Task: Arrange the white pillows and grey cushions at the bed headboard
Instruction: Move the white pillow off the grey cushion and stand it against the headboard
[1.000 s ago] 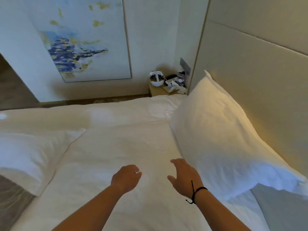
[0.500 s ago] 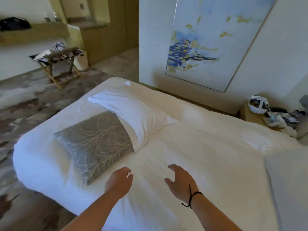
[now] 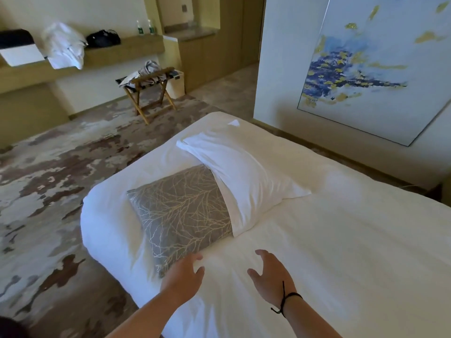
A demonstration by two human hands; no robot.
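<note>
The left hand (image 3: 185,274), fingers spread wide, holds nothing at the grey cushion's (image 3: 180,211) near edge. The right hand (image 3: 269,274), spread wide at 3 o'clock, is over bare bed (image 3: 341,240).

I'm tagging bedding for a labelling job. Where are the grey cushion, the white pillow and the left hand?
grey cushion (image 3: 181,211): head view, centre of its patterned face.
white pillow (image 3: 246,176): head view, middle of its top.
left hand (image 3: 184,273): head view, back of the hand.

A large white-framed canvas painted with blue and gold splashes (image 3: 361,76) hangs on the pale wall. Left of it, a folding wooden luggage rack (image 3: 150,93) stands on mottled brown-and-cream carpet (image 3: 48,167); further left runs a long wooden wall shelf (image 3: 109,54).
</note>
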